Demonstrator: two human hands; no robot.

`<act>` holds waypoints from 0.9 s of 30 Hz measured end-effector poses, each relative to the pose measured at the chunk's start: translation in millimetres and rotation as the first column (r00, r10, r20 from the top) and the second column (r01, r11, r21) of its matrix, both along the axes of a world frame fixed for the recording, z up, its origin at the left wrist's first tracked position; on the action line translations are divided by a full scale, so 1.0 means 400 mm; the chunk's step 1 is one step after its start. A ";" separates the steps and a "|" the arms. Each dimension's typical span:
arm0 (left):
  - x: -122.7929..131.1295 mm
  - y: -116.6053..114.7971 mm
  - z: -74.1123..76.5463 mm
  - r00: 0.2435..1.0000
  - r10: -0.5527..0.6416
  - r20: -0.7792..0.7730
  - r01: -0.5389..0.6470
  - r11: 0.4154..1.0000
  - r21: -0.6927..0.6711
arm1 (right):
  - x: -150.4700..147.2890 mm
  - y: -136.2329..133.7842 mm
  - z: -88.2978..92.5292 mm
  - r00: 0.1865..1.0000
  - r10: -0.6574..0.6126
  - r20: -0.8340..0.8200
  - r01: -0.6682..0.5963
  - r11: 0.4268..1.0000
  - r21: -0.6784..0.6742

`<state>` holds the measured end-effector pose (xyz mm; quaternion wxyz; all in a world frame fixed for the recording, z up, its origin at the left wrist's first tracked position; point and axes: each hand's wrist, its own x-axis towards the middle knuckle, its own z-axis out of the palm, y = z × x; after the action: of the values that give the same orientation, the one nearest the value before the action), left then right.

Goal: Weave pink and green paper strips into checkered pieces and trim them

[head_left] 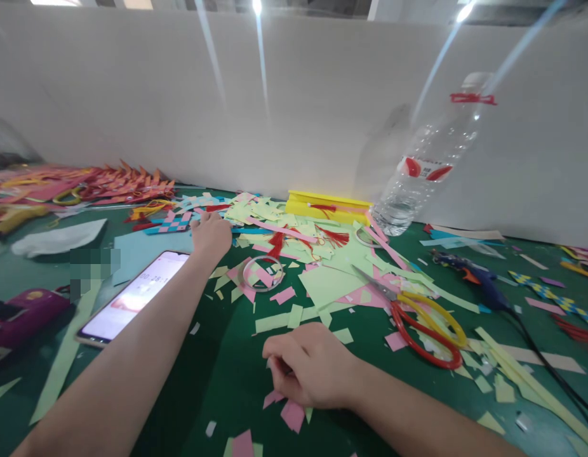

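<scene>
Carefully tease one of the paper strips (270, 226) free with left hand (211, 233) (grip hidden, cannot tell) while loosely clenched right hand (308, 368) pins pink scraps (293, 414).

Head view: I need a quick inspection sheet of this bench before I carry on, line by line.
Surface: green table, largely covered in paper offcuts.
Job's things: paper strips piled at the left hand; pink scraps under the right hand.
Clutter: scissors, tape ring, phone, yellow box, water bottle, orange-red pieces stacked far left.
Hands: left stretched forward with fingers in the strips, grip unclear; right curled shut, resting on the table.
Cables: black cable runs from the glue gun off the right edge.
Surroundings: white partition behind the table; nobody else seen.
</scene>
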<state>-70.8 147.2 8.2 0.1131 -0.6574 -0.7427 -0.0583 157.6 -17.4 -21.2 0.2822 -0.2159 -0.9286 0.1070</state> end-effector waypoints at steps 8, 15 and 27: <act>-0.008 -0.013 0.013 1.000 0.012 0.002 -0.012 1.000 0.008 | 0.002 0.001 0.002 0.999 -0.010 -0.043 0.011 1.000 0.024; -0.016 -0.011 0.011 1.000 0.030 -0.002 -0.030 0.999 -0.021 | -0.001 0.006 -0.003 0.994 -0.031 -0.101 0.038 0.997 0.073; -0.018 0.001 -0.004 1.000 -0.004 -0.011 0.003 0.998 -0.067 | 0.000 0.006 -0.002 0.994 -0.037 -0.100 0.050 0.991 0.128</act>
<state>-77.9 147.7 6.4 0.0950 -0.6624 -0.7425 -0.0300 157.7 -15.2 -21.9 0.3428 -0.2118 -0.9138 0.0503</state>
